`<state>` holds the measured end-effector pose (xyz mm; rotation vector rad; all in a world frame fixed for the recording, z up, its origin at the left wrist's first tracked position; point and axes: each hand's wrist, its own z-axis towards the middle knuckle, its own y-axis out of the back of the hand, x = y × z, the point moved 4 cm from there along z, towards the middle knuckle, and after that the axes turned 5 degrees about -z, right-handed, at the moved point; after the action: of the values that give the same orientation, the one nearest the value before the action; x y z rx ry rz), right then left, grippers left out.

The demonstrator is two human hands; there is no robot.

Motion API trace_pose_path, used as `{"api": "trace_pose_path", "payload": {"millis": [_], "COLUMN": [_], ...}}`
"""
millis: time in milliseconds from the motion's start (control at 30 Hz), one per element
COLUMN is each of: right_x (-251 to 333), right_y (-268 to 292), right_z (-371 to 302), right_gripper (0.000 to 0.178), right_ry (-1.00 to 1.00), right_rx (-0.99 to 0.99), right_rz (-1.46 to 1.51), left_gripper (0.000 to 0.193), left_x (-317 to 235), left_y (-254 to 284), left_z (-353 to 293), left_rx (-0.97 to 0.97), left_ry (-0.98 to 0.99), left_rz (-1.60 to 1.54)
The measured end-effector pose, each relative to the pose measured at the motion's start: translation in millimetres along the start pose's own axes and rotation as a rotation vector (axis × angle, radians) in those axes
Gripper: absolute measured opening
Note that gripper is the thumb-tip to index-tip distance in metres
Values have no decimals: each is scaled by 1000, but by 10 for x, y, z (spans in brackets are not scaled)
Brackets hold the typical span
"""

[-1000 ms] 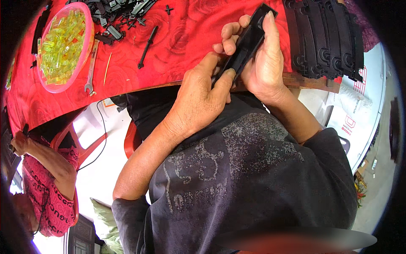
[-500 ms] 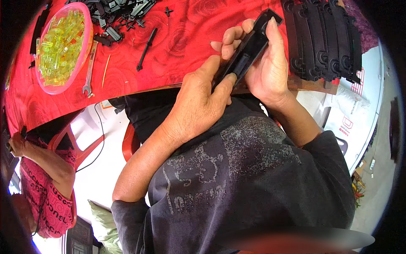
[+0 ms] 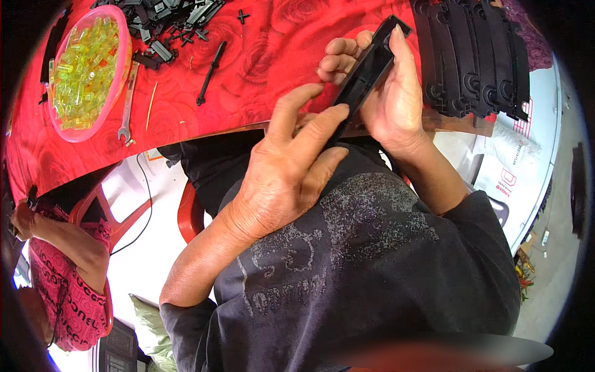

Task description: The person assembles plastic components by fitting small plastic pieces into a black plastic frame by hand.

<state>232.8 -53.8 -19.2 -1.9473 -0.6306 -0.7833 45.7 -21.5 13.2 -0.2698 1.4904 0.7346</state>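
Observation:
A long, narrow black plastic piece (image 3: 364, 73) like a hollow channel is held slantwise above the table's front edge. My right hand (image 3: 396, 102) is closed round its upper part, thumb along one side and fingers on the other. My left hand (image 3: 279, 161) is at its lower end, the fingers spread and the thumb apart. One left fingertip lies against or just over the black piece; I cannot tell whether it presses. The piece's lower end is partly hidden behind the left fingers.
Red cloth (image 3: 260, 74) covers the table. On it are a pink bowl (image 3: 125, 65) of yellow-green clear pieces, a wrench (image 3: 128, 105), a black rod (image 3: 211, 73) and a heap of small black parts (image 3: 167, 18). Curved black strips (image 3: 471, 59) lie right. Another person's arm (image 3: 71, 242) is at left.
My left hand has loosened from the lower end of the black piece and drawn back toward me, its fingers spreading. My right hand still holds the piece in nearly the same place.

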Motion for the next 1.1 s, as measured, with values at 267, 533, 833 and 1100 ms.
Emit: {"api": "trace_pose_path", "payload": {"millis": [267,533,833,1100], "right_x": [-16,-8,23,10], "right_y": [-32,-105,-126,-169], "right_z": [-15,-24,-57,-52], "right_gripper": [48,45,43,41], "right_ry": [10,18,3,-8], "right_rx": [22,146,137,111], "right_rz": [-2,67,23,-1], "left_gripper": [81,82,76,74], "left_x": [-68,-14,-13,-21], "left_y": [-146,-107,-105,-76], "left_z": [-20,-19,3,-10], "left_rx": [78,130,164,167], "left_ry": [3,27,33,51], "left_rz": [23,-67,-115,-137]}}
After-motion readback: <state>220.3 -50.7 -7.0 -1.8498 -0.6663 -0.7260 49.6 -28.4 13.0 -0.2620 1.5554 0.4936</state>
